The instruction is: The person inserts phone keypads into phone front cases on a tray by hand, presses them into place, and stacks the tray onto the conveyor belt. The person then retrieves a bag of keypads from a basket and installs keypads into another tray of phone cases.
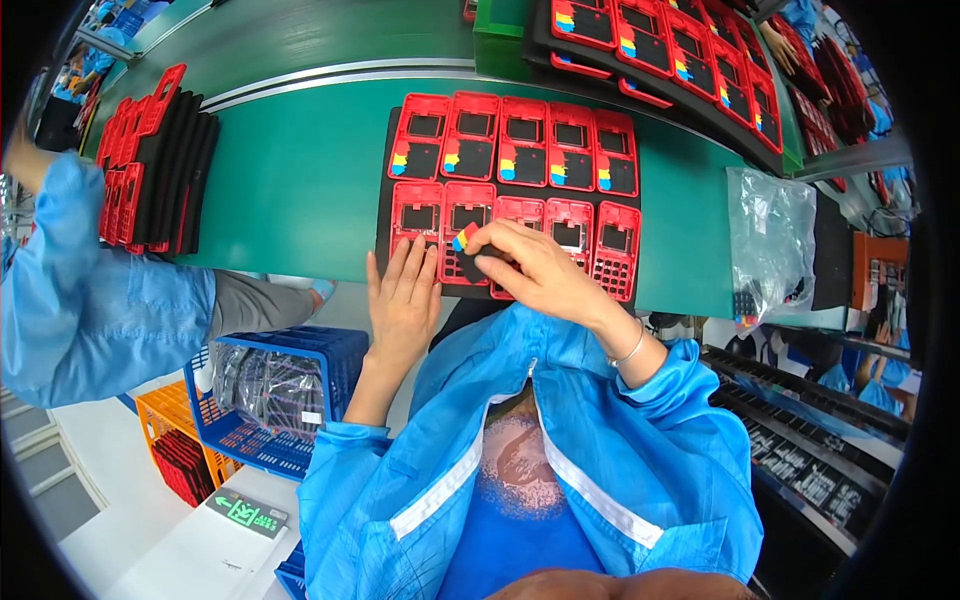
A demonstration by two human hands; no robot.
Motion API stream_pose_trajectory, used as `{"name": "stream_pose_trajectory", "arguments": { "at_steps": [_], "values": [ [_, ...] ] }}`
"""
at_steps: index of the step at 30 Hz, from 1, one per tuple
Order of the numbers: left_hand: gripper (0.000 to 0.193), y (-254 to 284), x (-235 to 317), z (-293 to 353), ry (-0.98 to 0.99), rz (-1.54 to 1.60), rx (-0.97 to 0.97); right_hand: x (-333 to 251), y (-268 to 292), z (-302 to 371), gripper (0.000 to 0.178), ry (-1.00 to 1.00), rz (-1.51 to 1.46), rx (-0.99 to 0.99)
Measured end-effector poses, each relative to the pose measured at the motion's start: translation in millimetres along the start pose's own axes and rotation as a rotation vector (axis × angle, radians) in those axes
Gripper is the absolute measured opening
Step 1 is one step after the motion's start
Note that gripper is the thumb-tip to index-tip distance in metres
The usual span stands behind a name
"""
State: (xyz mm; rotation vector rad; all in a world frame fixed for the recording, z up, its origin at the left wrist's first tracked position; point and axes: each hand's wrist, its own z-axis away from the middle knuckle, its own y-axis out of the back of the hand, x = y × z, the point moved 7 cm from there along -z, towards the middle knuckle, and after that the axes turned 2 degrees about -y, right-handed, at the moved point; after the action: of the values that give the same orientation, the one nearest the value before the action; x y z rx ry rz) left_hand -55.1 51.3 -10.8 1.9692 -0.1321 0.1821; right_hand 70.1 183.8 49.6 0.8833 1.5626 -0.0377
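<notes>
Right hand (535, 270) pinching black keypad (471, 267) over red handset shell (468, 213); left hand (402, 305) flat, fingers slightly spread on leftmost shell (418, 214)

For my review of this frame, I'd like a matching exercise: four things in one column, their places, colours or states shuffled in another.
1. Left hand
2. Right hand
3. Transparent bag
4. Crate of wrapped goods

A. Toward the right end of the green table
B. Coloured blue
C. Fingers over a lower-row red casing
D. Gripping a multicoloured piece

Pairs: 1-C, 2-D, 3-A, 4-B
</notes>
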Motion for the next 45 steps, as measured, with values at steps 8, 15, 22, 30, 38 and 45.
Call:
{"name": "stream_pose_trajectory", "arguments": {
  "at_steps": [8,15,22,30,38,45],
  "values": [
    [0.062,-7.2,-1.9,5.2,-0.04,0.027,0.033,11.8,-12.4,-13.7,0.022,-0.148,0.279,-0.171],
    [0.072,-6.1,9.4,-0.5,-0.191,0.1,-0.013,23.9,-36.9,-8.6,0.015,-0.013,0.485,-0.032],
    [0.058,-16.3,28.3,-19.7,-0.234,-0.05,-0.144,-10.6,56.1,44.8,0.038,-0.029,0.508,0.258],
    [0.055,-10.8,35.1,-31.2,-0.258,-0.039,-0.159,14.0,313.0,253.5,0.016,-0.637,1.045,0.936],
    [0.053,-13.5,38.7,-30.2,-0.309,-0.12,-0.135,110.3,343.1,344.5,0.036,-1.078,0.688,0.474],
    [0.048,-17.6,32.0,-25.9,-0.315,-0.083,-0.135,125.6,346.7,349.5,0.046,-1.009,0.599,0.445]
  ]
}}
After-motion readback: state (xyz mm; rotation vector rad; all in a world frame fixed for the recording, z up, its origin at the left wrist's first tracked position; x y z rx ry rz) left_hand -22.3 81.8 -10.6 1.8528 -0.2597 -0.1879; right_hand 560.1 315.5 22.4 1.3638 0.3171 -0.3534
